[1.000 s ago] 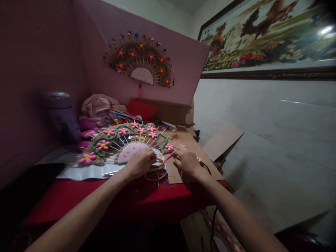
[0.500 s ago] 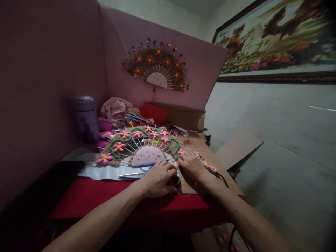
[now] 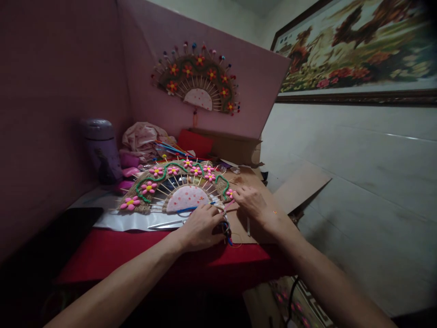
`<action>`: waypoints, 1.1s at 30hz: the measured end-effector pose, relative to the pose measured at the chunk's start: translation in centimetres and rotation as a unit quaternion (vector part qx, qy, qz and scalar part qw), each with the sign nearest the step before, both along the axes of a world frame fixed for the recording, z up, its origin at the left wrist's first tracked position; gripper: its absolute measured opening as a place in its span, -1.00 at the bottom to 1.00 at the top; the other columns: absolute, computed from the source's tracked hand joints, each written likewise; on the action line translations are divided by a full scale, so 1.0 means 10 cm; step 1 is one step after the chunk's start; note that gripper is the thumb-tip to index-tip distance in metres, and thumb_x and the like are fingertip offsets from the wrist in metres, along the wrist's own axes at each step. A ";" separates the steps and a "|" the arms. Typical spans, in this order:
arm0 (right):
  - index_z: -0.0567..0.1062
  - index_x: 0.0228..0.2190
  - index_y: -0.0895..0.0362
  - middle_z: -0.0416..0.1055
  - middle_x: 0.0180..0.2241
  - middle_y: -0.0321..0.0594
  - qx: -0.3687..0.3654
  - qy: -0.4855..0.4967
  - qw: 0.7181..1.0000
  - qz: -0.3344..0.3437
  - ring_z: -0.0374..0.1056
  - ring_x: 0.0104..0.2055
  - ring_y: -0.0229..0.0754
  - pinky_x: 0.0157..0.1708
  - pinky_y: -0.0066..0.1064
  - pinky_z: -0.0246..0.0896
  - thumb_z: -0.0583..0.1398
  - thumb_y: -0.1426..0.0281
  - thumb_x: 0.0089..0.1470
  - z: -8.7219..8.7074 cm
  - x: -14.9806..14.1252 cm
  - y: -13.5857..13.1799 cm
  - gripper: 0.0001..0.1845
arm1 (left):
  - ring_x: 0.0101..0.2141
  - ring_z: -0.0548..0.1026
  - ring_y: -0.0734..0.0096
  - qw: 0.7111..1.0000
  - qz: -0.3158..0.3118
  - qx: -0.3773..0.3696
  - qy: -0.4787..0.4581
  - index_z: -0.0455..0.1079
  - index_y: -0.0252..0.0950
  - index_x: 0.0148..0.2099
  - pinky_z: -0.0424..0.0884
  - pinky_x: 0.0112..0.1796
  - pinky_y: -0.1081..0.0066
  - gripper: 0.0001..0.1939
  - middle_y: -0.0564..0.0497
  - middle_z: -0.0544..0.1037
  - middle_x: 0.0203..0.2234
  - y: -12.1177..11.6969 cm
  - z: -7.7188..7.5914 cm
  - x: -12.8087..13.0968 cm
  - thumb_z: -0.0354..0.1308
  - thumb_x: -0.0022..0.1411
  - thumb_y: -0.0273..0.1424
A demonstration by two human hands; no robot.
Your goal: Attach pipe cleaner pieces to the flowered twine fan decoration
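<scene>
1. The right hand (image 3: 251, 202) has been moved a little away from the left hand (image 3: 203, 228), and a pink strand (image 3: 229, 203) is now seen between them; it is judged that the strand is being drawn out.
2. The right fingertips are brought close together near the pink flower at the right end of the fan (image 3: 188, 199); whether the strand is pinched there cannot be told.
3. The left fingers are curled over the handles of the scissors (image 3: 167, 224); their exact grip is hidden.
4. The fan is laid flat on the worktop (image 3: 116, 248), in front of the left hand.
5. Compared with the earlier frame, the patterned rod is mostly covered by the right arm, and a pale stick (image 3: 248, 226) is shown more clearly.
</scene>
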State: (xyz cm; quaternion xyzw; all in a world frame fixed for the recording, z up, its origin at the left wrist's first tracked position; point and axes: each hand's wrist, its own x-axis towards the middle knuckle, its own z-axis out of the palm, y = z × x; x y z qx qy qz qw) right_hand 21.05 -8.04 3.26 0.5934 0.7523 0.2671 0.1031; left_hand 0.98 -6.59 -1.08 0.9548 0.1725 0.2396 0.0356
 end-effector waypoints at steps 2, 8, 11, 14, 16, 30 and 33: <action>0.44 -0.29 0.21 0.42 -0.28 -0.01 0.015 0.003 0.999 -0.030 0.29 -0.25 -0.06 -0.39 -0.34 0.05 0.07 0.50 0.09 0.09 0.05 -0.02 -0.83 | -0.15 0.34 0.20 1.000 0.015 0.004 0.003 0.36 -0.24 -0.12 0.22 -0.13 0.22 -0.68 -0.07 0.44 -0.18 0.01 0.00 0.00 0.14 0.09 -0.22; 0.47 -0.34 0.16 0.46 -0.33 -0.11 0.082 0.141 0.982 -0.094 0.31 -0.31 -0.16 -0.45 -0.41 -0.03 0.10 0.47 0.04 0.15 0.15 -0.09 -0.84 | -0.17 0.34 0.21 0.999 0.038 0.011 0.027 0.37 -0.24 -0.16 0.20 -0.14 0.23 -0.72 -0.05 0.45 -0.26 0.00 0.00 0.00 0.13 0.08 -0.23; 0.51 -0.38 0.09 0.49 -0.38 -0.22 0.035 0.260 0.963 -0.066 0.32 -0.35 -0.23 -0.42 -0.47 -0.01 0.08 0.42 0.06 0.08 0.09 -0.12 -0.80 | -0.20 0.34 0.23 0.998 0.053 0.016 0.023 0.37 -0.24 -0.20 0.20 -0.17 0.24 -0.77 -0.04 0.44 -0.28 -0.02 0.01 0.01 0.11 0.05 -0.32; 0.54 -0.43 0.09 0.50 -0.40 -0.23 0.005 0.313 0.948 -0.054 0.33 -0.37 -0.24 -0.43 -0.49 0.00 0.11 0.39 0.02 0.00 -0.01 -0.13 -0.82 | -0.23 0.34 0.25 0.998 0.064 0.020 0.021 0.36 -0.25 -0.23 0.20 -0.19 0.25 -0.81 -0.04 0.43 -0.29 -0.04 0.02 0.01 0.09 0.05 -0.35; 0.55 -0.46 0.10 0.50 -0.43 -0.21 0.004 0.327 0.943 -0.061 0.33 -0.39 -0.24 -0.44 -0.48 0.00 0.13 0.38 0.00 -0.05 -0.06 -0.12 -0.83 | -0.24 0.34 0.25 0.997 0.071 0.023 0.021 0.35 -0.25 -0.25 0.20 -0.19 0.24 -0.82 -0.04 0.43 -0.29 -0.04 0.03 0.01 0.09 0.04 -0.36; 0.51 -0.44 0.08 0.49 -0.45 -0.28 0.036 0.400 0.915 -0.030 0.32 -0.42 -0.25 -0.45 -0.48 0.01 0.14 0.40 -0.03 -0.26 -0.19 0.02 -0.87 | -0.18 0.34 0.24 1.000 0.009 0.008 0.007 0.36 -0.29 -0.21 0.25 -0.16 0.26 -0.79 -0.08 0.43 -0.23 -0.04 -0.01 0.00 0.10 0.07 -0.36; 0.50 -0.44 0.08 0.47 -0.45 -0.31 0.019 0.415 0.910 0.009 0.30 -0.41 -0.27 -0.44 -0.50 0.02 0.14 0.44 -0.07 -0.28 -0.22 0.13 -0.87 | -0.17 0.35 0.23 1.000 -0.028 0.002 0.004 0.38 -0.29 -0.21 0.25 -0.13 0.27 -0.77 -0.07 0.45 -0.24 -0.04 -0.01 0.00 0.13 0.06 -0.34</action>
